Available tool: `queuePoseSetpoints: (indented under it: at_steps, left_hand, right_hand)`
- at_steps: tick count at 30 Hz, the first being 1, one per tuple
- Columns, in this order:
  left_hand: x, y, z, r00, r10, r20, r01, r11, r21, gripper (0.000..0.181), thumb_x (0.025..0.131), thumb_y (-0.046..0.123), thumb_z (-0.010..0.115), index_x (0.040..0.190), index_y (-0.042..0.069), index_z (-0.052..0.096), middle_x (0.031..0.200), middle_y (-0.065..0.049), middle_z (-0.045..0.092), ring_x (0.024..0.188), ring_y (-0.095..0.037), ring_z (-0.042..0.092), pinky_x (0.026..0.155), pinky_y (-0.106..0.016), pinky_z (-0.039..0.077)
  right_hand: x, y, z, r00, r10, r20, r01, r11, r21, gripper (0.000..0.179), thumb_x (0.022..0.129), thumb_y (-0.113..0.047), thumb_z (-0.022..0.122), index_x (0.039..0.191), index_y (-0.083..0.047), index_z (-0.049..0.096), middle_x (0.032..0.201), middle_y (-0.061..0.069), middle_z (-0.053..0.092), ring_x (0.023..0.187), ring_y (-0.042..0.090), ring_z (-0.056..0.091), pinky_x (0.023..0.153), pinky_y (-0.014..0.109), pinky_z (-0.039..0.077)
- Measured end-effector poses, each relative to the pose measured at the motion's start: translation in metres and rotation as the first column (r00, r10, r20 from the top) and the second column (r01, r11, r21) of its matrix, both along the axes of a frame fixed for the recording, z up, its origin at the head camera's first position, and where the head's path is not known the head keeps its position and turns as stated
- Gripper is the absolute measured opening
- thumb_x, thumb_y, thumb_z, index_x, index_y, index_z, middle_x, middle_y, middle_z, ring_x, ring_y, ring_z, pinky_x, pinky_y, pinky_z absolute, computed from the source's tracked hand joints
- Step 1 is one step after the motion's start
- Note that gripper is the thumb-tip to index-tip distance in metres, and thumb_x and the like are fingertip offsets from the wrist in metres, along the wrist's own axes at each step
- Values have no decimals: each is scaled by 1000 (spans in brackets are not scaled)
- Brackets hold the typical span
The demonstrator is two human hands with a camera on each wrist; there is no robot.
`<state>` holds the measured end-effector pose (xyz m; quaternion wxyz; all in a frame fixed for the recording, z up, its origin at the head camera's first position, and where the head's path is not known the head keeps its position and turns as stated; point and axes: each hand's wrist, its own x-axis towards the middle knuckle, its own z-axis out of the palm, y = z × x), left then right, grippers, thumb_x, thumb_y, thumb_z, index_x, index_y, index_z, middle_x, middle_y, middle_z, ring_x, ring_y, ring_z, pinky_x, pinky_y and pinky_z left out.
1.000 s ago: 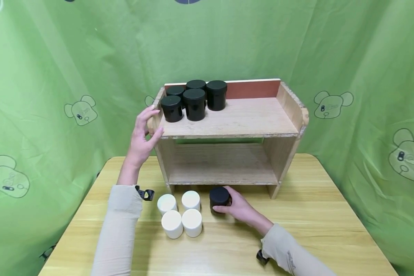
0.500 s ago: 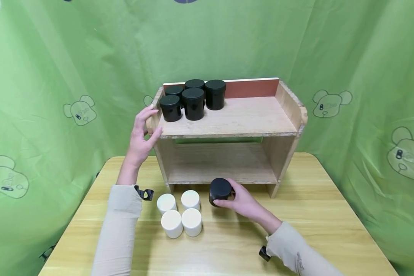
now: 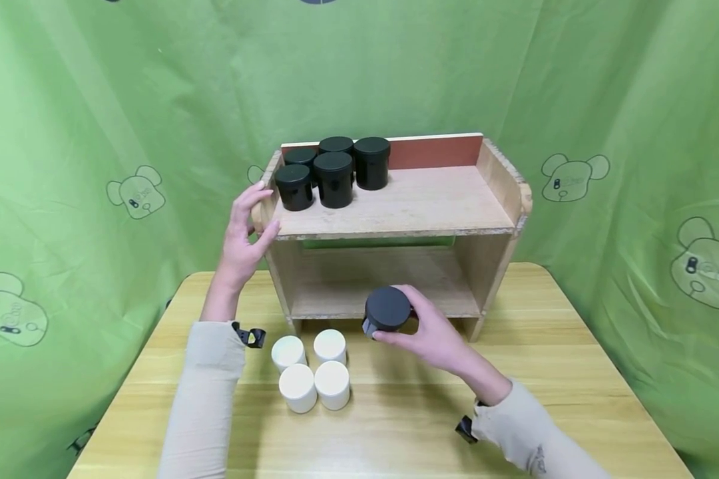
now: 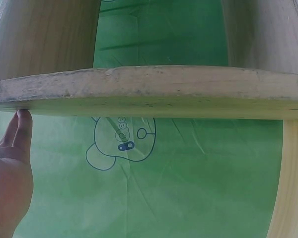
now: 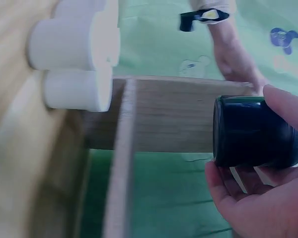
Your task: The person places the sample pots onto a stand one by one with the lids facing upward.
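My right hand (image 3: 434,332) holds a black lidded jar (image 3: 387,308) above the table, in front of the lower shelf. In the right wrist view, the jar (image 5: 253,131) lies between my thumb and fingers. My left hand (image 3: 243,243) grips the left side panel of the wooden shelf (image 3: 395,234), its thumb at the front edge. The left wrist view shows that hand's fingers (image 4: 23,131) against the panel (image 4: 154,84). Several black jars (image 3: 334,181) stand at the left of the top shelf. White jars (image 3: 297,388) are grouped on the table, left of my right hand.
The shelf unit stands toward the back of the wooden table (image 3: 407,439). Its lower board (image 3: 389,279) lies beyond the held jar. The right side panel (image 3: 503,176) rises above the top board. A green patterned curtain (image 3: 419,73) hangs behind.
My right hand has raised the black jar from the table, up and slightly to the right. The left hand stays at the shelf's side, and the white jars keep their places.
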<state>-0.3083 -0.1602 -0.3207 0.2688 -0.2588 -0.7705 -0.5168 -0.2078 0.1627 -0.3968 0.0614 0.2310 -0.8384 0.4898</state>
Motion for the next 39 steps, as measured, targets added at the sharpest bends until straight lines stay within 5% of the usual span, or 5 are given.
queuePoseSetpoints:
  at_steps: [15, 31, 39]
  left_hand:
    - [0, 1, 0, 1000, -6, -6, 6, 1000, 0, 53, 97, 0, 63, 147, 5, 46, 166, -12, 32, 151, -29, 34, 105, -58, 50]
    - [4, 2, 3, 1000, -10, -14, 10, 1000, 0, 52, 97, 1, 63, 147, 4, 47, 165, -12, 32, 150, -31, 35, 107, -60, 49]
    - [2, 1, 1, 1000, -11, -3, 11, 1000, 4, 52, 98, 1, 62, 147, 5, 46, 166, -10, 32, 150, -30, 34, 109, -60, 48]
  right_hand:
    - [6, 1, 55, 988, -58, -145, 45, 995, -92, 73, 77, -10, 91, 141, -13, 57, 134, 4, 63, 122, 18, 60, 102, 20, 52]
    - [-16, -1, 95, 969, -132, -209, 110, 988, -113, 71, 80, -15, 90, 142, -11, 55, 133, 5, 65, 121, 19, 61, 104, 39, 51]
    - [-41, -5, 115, 959, -153, -239, 119, 981, -151, 70, 83, -14, 87, 144, -7, 52, 136, 11, 63, 124, 23, 60, 106, 46, 52]
